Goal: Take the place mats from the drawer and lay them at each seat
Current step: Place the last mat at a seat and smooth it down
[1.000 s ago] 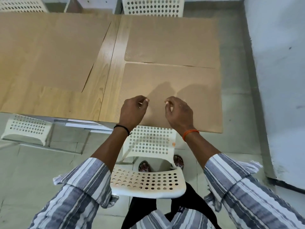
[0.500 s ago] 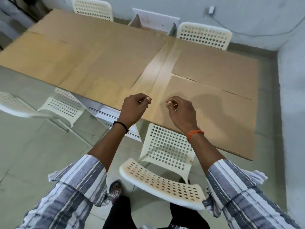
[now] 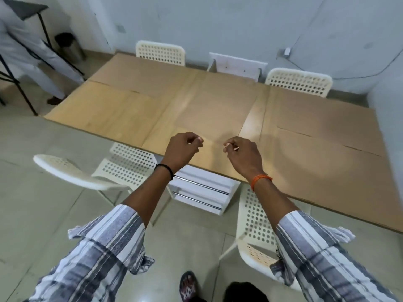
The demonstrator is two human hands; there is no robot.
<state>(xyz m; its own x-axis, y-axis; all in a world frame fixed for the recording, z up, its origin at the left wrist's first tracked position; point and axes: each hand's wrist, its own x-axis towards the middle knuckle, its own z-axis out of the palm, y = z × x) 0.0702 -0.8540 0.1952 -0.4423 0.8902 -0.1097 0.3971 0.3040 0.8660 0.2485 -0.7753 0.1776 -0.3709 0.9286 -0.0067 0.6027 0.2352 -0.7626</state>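
Note:
Several brown place mats lie flat on the wooden table (image 3: 102, 110): one at the near right (image 3: 322, 175), one behind it (image 3: 322, 112), one in the middle (image 3: 209, 105) and one at the far left (image 3: 148, 77). My left hand (image 3: 182, 149) and my right hand (image 3: 243, 155) hover side by side over the table's near edge. Their fingers are curled, thumbs against forefingers, and they hold nothing. The white drawer unit (image 3: 202, 190) with chrome handles stands under the table, its drawers closed.
White perforated chairs stand at the near left (image 3: 87, 171), the near right (image 3: 255, 225), the far left (image 3: 160, 52) and the far right (image 3: 298, 82). A person in white (image 3: 24, 53) stands by a black folding stand at the far left. A wall runs close along the table's right end.
I have stepped back from the table and turned left, so the whole table now shows. Both hands came off the near right mat and stay curled in the air.

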